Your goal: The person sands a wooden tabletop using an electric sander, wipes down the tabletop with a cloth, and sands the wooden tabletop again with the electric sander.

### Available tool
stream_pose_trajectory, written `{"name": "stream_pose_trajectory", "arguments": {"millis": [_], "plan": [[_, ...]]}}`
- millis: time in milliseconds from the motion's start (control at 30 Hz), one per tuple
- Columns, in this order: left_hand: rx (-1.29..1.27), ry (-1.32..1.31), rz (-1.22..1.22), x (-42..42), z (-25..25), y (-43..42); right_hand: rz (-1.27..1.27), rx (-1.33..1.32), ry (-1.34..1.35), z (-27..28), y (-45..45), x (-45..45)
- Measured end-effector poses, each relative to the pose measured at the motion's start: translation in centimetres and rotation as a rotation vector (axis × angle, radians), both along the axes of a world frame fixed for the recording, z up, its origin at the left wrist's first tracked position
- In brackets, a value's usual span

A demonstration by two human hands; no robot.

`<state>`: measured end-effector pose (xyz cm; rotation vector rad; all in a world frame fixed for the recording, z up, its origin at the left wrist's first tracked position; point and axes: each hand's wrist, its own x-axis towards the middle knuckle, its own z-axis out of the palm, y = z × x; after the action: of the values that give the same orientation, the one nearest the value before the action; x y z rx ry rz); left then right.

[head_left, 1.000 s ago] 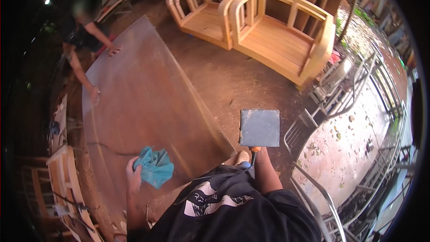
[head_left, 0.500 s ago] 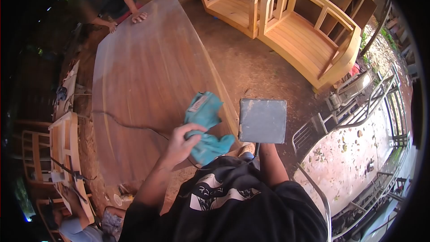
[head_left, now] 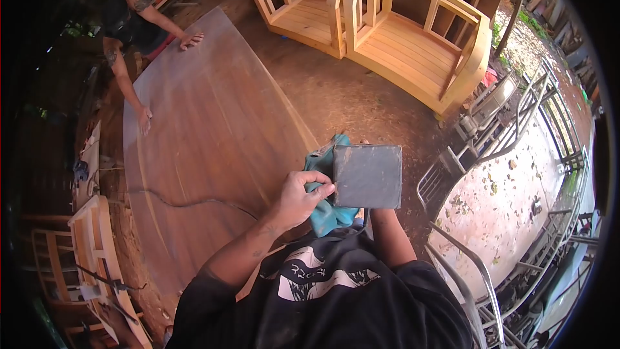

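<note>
A square, dark-grey sander pad (head_left: 368, 176) faces me in front of my shirt, with a black cord beneath it. My right hand (head_left: 382, 216) is mostly hidden behind the sander and holds it up from below; only the wrist and forearm show clearly. A crumpled teal cloth (head_left: 332, 218) hangs at the pad's left side, partly behind it. My left hand (head_left: 300, 195) is closed on the cloth, thumb and fingers pinched at the pad's left edge. Just left of both hands lies a large brown wooden slab (head_left: 200, 116).
A black cord (head_left: 174, 204) snakes across the slab. At its far end a person (head_left: 139, 32) rests both hands on it. Two pale wooden bench frames (head_left: 407, 52) stand back right. Metal chair frames (head_left: 478, 129) and a leaf-strewn white panel (head_left: 497, 200) are on the right.
My left hand has brought the teal cloth rightward against the sander's left side. The view has shifted. The other person's one hand has slid nearer along the slab's left edge.
</note>
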<state>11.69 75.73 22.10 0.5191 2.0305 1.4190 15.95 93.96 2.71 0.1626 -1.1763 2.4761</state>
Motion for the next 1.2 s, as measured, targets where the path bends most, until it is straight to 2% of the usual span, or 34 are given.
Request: {"name": "stream_pose_trajectory", "arguments": {"millis": [167, 367, 533, 600, 667, 700, 733, 800, 867, 933, 1000, 1100, 1200], "plan": [[-0.041, -0.043, -0.023, 0.1, 0.7, 0.1, -0.135, 0.123, -0.105, -0.1, -0.3, 0.7], [-0.048, 0.066, -0.051, -0.2, 0.2, -0.3, -0.193, 0.187, -0.191, -0.2, -0.4, 0.4], [-0.052, 0.115, -0.057, -0.3, 0.6, -0.6, -0.155, 0.013, -0.16, -0.4, -0.9, 0.1], [-0.061, 0.114, -0.053, -0.4, 0.6, -0.7, -0.266, 0.359, -0.188, -2.0, -0.6, 0.0], [-0.064, 0.11, -0.04, -0.8, 0.7, -0.7, -0.473, 1.093, -0.252, -3.6, 0.4, -0.1], [-0.036, 0.127, 0.014, -1.1, 0.8, -0.6, -0.261, 0.511, -0.251, -2.0, 0.1, -0.1], [-0.008, 0.143, 0.068, -1.5, 1.1, -0.4, -0.046, -0.07, -0.233, 1.9, -0.7, 0.1], [0.003, 0.221, 0.106, -2.4, 1.8, 0.2, 0.145, -0.715, -0.252, 6.6, -1.5, 0.3], [-0.029, 0.343, 0.077, -3.2, 3.1, 0.7, 0.092, -0.752, -0.351, 8.1, -1.7, 0.5], [-0.153, 0.458, 0.041, -3.3, 4.3, 1.5, 0.047, -0.601, -0.431, 8.3, -1.8, 0.8], [-0.237, 0.501, -0.008, -3.3, 5.0, 2.0, 0.046, -0.504, -0.35, 7.5, -1.6, 0.8], [-0.21, 0.486, -0.038, -3.7, 4.3, 2.3, 0.119, -0.532, -0.098, 4.6, -1.3, 0.3], [-0.197, 0.428, -0.027, -3.6, 4.3, 2.4, 0.25, -0.533, -0.047, 3.0, -0.7, 0.2]]}}
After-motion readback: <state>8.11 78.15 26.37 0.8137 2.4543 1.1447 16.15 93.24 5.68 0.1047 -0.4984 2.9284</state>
